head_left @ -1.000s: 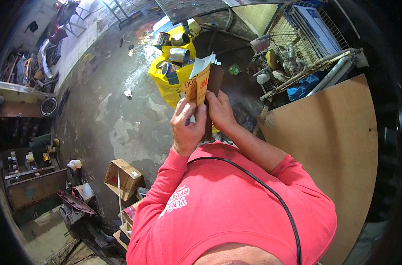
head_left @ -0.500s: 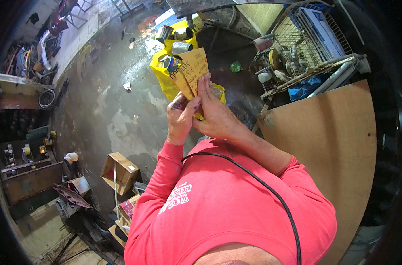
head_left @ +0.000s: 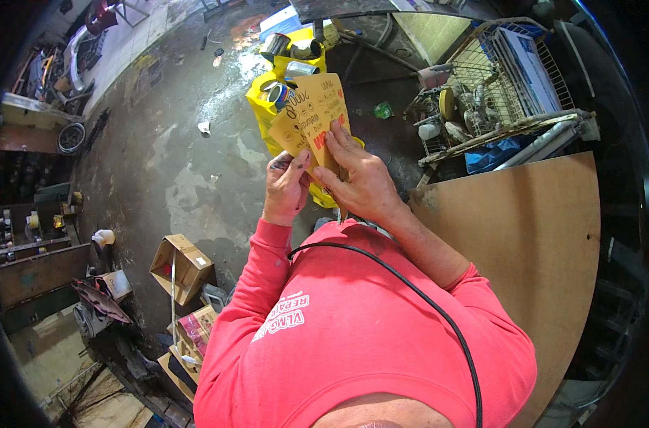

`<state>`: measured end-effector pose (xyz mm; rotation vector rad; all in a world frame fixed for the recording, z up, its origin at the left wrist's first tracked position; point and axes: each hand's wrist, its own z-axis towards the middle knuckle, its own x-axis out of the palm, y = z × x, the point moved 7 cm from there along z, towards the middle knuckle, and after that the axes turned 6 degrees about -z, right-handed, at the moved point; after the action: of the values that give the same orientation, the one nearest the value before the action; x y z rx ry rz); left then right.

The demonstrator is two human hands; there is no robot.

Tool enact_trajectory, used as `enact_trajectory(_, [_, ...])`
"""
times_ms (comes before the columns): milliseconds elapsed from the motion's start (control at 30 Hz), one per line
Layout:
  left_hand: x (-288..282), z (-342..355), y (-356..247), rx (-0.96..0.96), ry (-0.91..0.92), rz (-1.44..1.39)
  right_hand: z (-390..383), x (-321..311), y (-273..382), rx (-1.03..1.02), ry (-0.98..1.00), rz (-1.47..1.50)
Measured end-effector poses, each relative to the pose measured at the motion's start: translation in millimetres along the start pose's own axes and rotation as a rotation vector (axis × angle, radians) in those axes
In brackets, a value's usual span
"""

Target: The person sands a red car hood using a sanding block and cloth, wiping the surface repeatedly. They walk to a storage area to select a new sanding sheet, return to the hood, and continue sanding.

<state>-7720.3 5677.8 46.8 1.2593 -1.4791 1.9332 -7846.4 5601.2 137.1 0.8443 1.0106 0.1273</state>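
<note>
My left hand [head_left: 287, 187] grips the lower left edge of tan, printed sandpaper sheets [head_left: 323, 98], its thumb on them and its fingers curled. My right hand [head_left: 360, 178] holds the same sheets from the right, fingers lying over the upper sheet and thumb lower down. The sheets are fanned a little. Behind and beneath them a yellow plastic bag [head_left: 260, 93] on the floor has several metal cans [head_left: 299, 70] in or on it. My hands are just above my red-shirted front.
A wire rack [head_left: 510, 71] with containers and flat panels stands at the back right, a large plywood board [head_left: 524, 250] below it. An open cardboard box [head_left: 187, 260] is at lower left, near a cluttered metal cabinet [head_left: 42, 267]. A small green wrapper [head_left: 383, 110] lies on the wet-looking floor.
The sheets have turned from more upright, with white and brown showing, to printed tan backs spread out. My right fingers have moved over onto the upper sheet.
</note>
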Motion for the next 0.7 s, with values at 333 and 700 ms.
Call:
enact_trajectory(333, [-14.9,-4.5,1.5,0.031,-0.104,-0.073,4.1,14.1,-18.0,-0.016,0.103,0.296])
enact_trajectory(700, [-9.3,-6.7,1.7,0.031,-0.113,-0.08,5.8,12.8,-33.2,0.126,-0.075,0.482])
